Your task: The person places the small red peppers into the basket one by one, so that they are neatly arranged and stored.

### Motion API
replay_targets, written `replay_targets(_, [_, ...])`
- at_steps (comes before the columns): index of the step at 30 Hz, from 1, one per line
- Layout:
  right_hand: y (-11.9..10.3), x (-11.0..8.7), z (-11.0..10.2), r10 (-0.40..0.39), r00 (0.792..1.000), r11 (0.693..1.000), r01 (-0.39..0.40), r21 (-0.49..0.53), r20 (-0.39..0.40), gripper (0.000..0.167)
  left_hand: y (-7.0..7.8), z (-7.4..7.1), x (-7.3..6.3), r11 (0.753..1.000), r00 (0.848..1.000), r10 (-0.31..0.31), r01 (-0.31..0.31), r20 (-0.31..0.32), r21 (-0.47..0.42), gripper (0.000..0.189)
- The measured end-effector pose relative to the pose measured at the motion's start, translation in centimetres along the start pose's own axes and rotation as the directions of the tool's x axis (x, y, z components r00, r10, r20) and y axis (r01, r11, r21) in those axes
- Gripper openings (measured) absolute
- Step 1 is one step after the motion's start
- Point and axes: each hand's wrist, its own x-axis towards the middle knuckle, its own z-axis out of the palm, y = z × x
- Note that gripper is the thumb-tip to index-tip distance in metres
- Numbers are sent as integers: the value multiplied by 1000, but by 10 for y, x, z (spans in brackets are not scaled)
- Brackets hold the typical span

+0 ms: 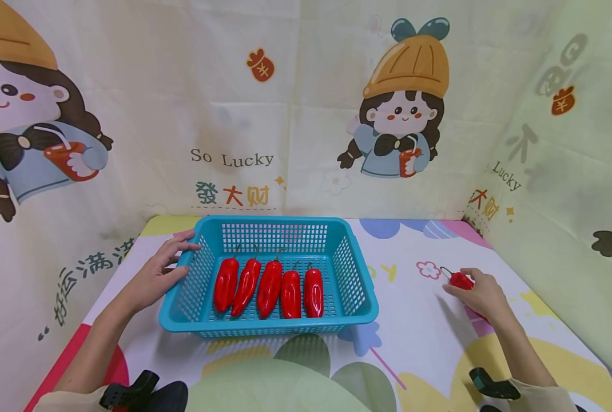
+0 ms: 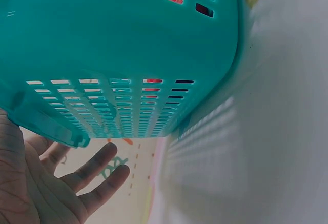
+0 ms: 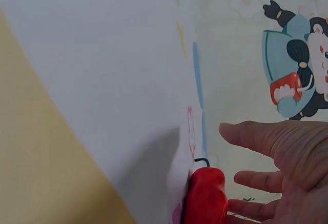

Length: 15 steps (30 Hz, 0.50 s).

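A turquoise plastic basket [image 1: 270, 327] stands in the middle of the table, with several red chili peppers [image 1: 270, 289] side by side in it, stems toward the back. My left hand [image 1: 164, 269] rests on its left rim, index and middle fingers reaching over the edge. In the left wrist view two fingers [image 2: 105, 185] extend freely beneath the rim. Another red chili pepper [image 3: 206, 196] lies on the table to the right, its dark stem curving out. Around this pepper is my right hand [image 1: 478, 294], its thumb standing apart from it in the right wrist view.
A patterned cloth [image 1: 398, 349] with flowers and coloured shapes covers the table. Behind it and at both sides hang pale printed sheets [image 1: 306, 114] with cartoon figures. Dark camera mounts [image 1: 493, 384] sit on both wrists.
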Motion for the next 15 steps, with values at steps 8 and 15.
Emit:
replay_targets(8, [5,0,0,47,997,999,-47,-10,66,73,0,0,0,1000,1000,6,-6,-1,8,52])
replay_targets(15, [7,0,1,84,993,996,-85,8,82,70,0,1,0,1000,1000,-1,1,-1,3,53])
